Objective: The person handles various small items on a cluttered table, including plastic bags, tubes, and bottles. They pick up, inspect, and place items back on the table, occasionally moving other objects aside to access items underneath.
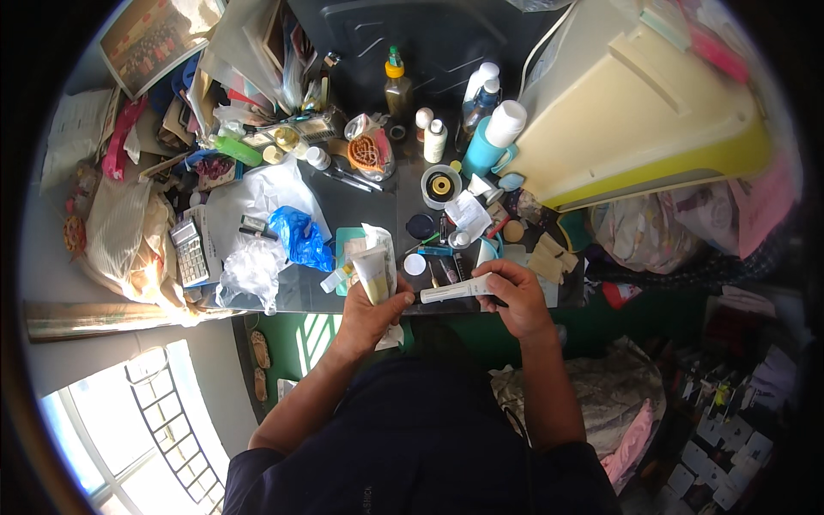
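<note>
My left hand [373, 315] grips a white squeeze tube [375, 273] with a yellowish lower part. Behind that tube rises a pale packet [381, 237]; whether the same hand holds it, I cannot tell. Between thumb and fingers of my right hand [518, 299] lies a slim white tube [454, 290] with small print, held almost level. Its dark left end meets the fingertips of my left hand. Both hands are at the front edge of the dark desk [351, 203]. Just beyond them are a round white lid [414, 264] and several small cosmetic sticks.
On the left are a blue plastic bag [301, 237], a clear bag [252, 280] and a calculator [190, 251]. A turquoise thermos [484, 151], a clear tub [430, 177] and bottles stand further back. A large cream plastic bin [634, 109] fills the right side.
</note>
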The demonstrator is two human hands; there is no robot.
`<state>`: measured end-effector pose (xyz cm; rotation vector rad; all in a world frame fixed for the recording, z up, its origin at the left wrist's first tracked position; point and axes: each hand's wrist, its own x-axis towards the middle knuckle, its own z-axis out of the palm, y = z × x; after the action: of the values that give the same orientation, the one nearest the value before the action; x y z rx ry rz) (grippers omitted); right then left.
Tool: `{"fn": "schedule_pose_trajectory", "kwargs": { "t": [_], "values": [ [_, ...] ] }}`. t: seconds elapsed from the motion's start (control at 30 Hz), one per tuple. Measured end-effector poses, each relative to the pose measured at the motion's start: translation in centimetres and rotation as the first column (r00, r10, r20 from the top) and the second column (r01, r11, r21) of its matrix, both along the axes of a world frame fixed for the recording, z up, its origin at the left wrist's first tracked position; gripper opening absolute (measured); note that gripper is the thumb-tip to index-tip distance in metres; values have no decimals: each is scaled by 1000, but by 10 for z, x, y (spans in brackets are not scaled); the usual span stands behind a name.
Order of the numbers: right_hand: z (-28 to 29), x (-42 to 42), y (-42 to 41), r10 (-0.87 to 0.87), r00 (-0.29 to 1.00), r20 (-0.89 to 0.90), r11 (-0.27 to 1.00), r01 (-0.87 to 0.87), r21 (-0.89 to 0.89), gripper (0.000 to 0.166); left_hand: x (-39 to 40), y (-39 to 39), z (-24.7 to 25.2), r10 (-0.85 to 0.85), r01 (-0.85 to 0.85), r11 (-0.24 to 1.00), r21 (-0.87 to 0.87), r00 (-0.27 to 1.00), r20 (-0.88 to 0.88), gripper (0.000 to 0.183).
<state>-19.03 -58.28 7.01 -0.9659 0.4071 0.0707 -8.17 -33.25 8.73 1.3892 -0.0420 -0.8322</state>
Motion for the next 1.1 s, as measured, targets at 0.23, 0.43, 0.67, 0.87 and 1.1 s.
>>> {"fn": "schedule_pose_trajectory", "kwargs": {
  "t": [0.23,0.43,0.67,0.87,1.1],
  "values": [
    [2,4,4,-51,999,1,998,51,-23,20,-2,3,4,-68,64,996,56,996,58,15],
    [-1,6,4,-41,999,31,998,42,-40,26,-4,5,6,-109,106,993,53,992,65,14],
    [-1,15,9,-80,996,45,996,81,-22,24,-7,4,7,-162,156,985,70,983,82,20],
    [-4,22,8,-59,998,4,997,59,-58,27,-9,7,0,-210,206,977,46,973,93,30],
    [0,32,13,-72,997,-20,995,70,-76,25,-9,3,8,-230,228,972,52,972,47,20]
  ]
}}
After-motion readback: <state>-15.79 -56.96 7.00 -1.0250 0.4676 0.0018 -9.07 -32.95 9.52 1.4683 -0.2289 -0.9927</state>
